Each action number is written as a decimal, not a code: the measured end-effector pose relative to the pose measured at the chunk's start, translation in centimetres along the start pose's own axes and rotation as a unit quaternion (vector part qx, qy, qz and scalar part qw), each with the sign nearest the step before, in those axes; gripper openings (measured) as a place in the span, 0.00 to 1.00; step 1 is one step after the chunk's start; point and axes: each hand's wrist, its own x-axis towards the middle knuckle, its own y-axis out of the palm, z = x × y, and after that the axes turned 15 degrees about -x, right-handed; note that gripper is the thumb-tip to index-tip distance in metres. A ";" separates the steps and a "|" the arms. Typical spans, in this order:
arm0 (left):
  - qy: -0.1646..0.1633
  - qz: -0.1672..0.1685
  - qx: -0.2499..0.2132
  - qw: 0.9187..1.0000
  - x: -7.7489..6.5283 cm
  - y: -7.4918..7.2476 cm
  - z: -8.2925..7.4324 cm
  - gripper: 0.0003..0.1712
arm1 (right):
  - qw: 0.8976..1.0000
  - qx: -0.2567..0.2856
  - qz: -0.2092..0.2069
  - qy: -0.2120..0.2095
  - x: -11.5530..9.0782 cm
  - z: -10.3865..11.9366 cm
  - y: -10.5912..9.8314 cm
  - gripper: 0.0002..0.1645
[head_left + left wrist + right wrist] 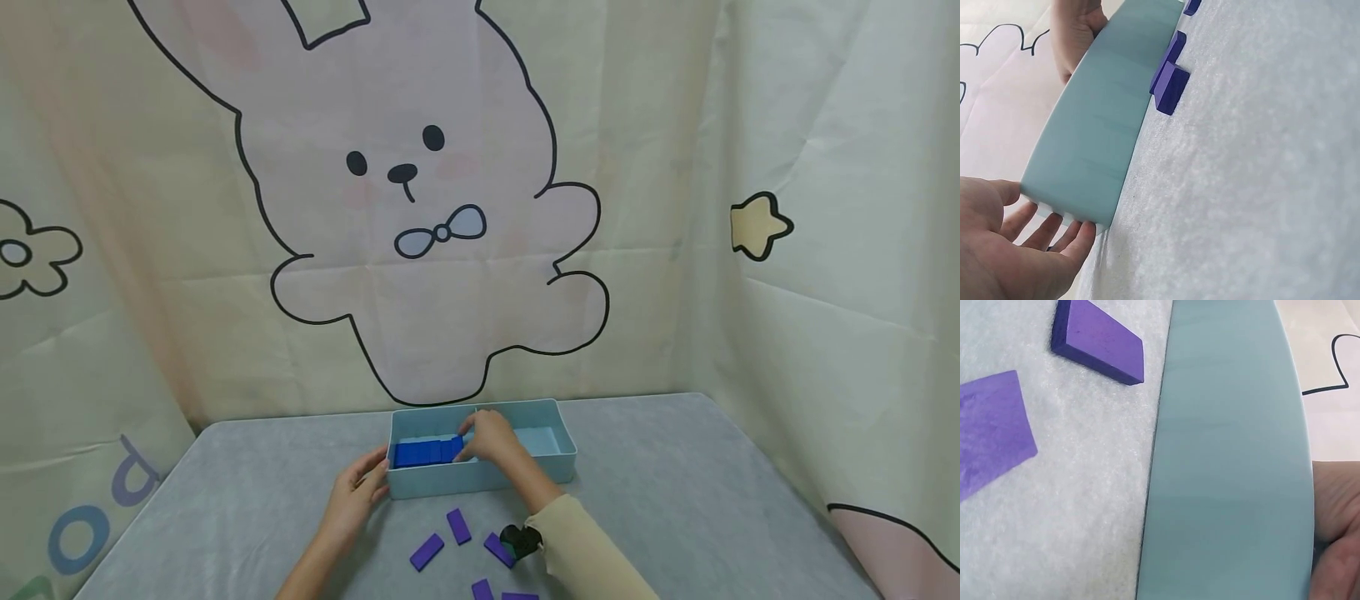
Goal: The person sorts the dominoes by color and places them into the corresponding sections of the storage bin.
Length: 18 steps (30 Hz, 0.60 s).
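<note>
A long light-blue box (480, 478) stands on the table. In its left part lies a row of blue blocks (423, 452). My right hand (495, 437) reaches down into the box and pinches the block at the row's right end between thumb and fingers. The right wrist view has only part of that hand (1338, 550) behind the box wall, with the fingertips hidden. At the box's left end my left hand (358, 487) rests its spread fingertips against the end wall; its thumb is near the rim in the left wrist view (1029, 244).
Several purple blocks (427, 552) lie scattered on the grey cloth-covered table (675, 500) in front of the box. One purple block (498, 550) is partly covered by the dark thing at my right cuff. Behind the table hangs a curtain (645, 333) with a cartoon print.
</note>
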 end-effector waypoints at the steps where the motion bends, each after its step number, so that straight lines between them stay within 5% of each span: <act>1: -0.001 0.000 0.000 1.000 0.0 0.0 0.0 0.27 | 1.000 -0.004 0.000 0.003 0.0 0.1 0.0 0.23; 18: -0.005 -0.007 0.004 1.000 -0.1 0.2 -0.1 0.27 | 0.997 -0.037 0.000 0.061 0.2 1.1 0.6 0.24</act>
